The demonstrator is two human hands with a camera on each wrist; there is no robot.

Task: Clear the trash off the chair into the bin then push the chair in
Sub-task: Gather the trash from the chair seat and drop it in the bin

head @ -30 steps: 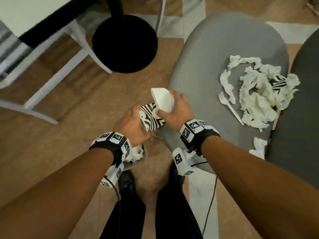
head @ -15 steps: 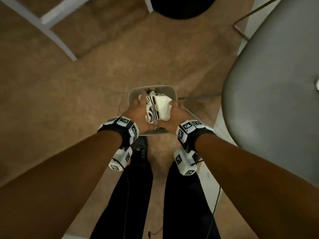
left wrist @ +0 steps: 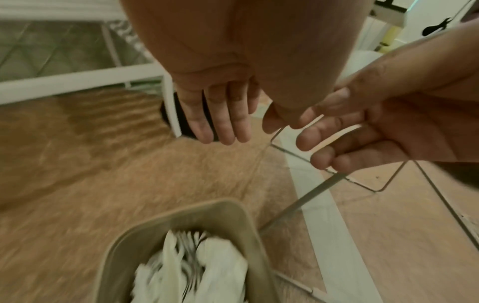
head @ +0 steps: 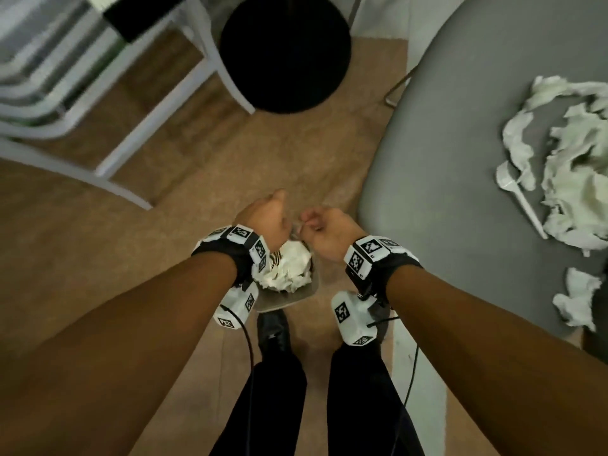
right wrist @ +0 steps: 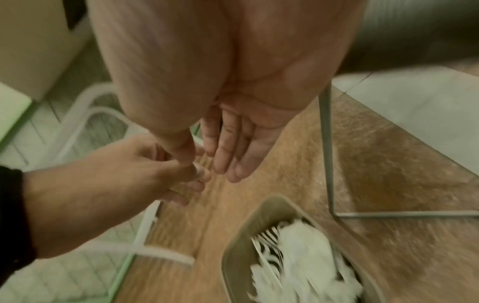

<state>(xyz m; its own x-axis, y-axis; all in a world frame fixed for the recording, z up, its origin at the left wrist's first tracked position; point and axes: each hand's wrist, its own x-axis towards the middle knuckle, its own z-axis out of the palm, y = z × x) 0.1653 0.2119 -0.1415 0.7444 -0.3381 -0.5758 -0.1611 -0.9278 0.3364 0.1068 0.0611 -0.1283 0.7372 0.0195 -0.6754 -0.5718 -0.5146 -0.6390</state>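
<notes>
Both hands hover just above the small beige bin (head: 289, 299) on the floor by my feet. My left hand (head: 273, 209) hangs with straight, relaxed fingers (left wrist: 223, 123) and holds nothing. My right hand (head: 316, 222) is loosely curled and also empty, its fingers (right wrist: 233, 151) clear of the bin. Crumpled white paper and a striped wrapper (head: 286, 269) lie inside the bin (left wrist: 181, 213). The grey chair seat (head: 444, 159) to the right carries a pile of white tissues (head: 572, 179), a white plastic fork (head: 521, 199) and a separate tissue wad (head: 575, 301).
A black round table base (head: 284, 51) and a white chair frame (head: 141, 133) stand ahead on the wooden floor. The grey chair's thin metal leg (right wrist: 328, 153) rises right beside the bin (right wrist: 261, 209). My legs and shoe (head: 271, 327) are directly below.
The striped wrapper and white paper held by both hands now lie in the bin. Both hands have let go and lifted a little. The view has swung back toward the chair.
</notes>
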